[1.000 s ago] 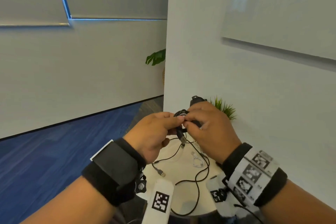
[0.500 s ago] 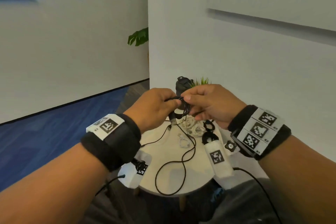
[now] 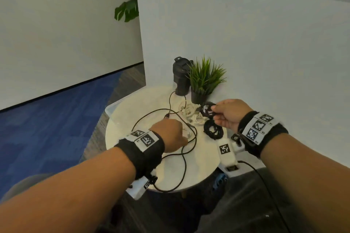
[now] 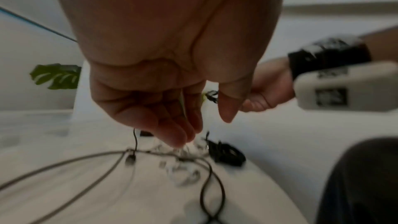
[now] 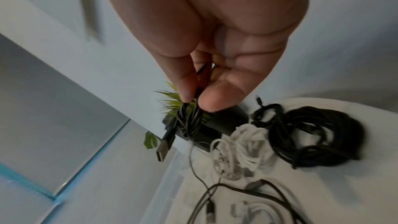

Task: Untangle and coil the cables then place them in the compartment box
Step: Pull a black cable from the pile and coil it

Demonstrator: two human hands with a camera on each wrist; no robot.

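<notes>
Right hand (image 3: 227,114): I see it raised above the tabletop's (image 3: 132,111) far right side, thumb and fingers pinching a small coiled black cable (image 5: 189,120); a USB plug (image 5: 164,149) hangs from the bundle.
Left hand (image 3: 168,134): I see it low over the middle of the tabletop, fingers relaxed and pointing down with the thumb apart, holding nothing; whether the fingertips touch the cables below, I cannot tell.
Hands together: well apart, left nearer me, right farther out.
Loose black cable (image 3: 184,157): sprawls in long loops across the tabletop, running under the left hand.
Black coil (image 3: 213,130): lies on the tabletop just below the right hand.
White cables (image 3: 189,111): a tangled heap between the two hands, toward the far side.
Compartment box (image 3: 109,109): I make out only a clear plastic edge past the tabletop's left rim.
Far edge: a black bottle (image 3: 180,77) beside a small potted plant (image 3: 204,79), against the wall.
</notes>
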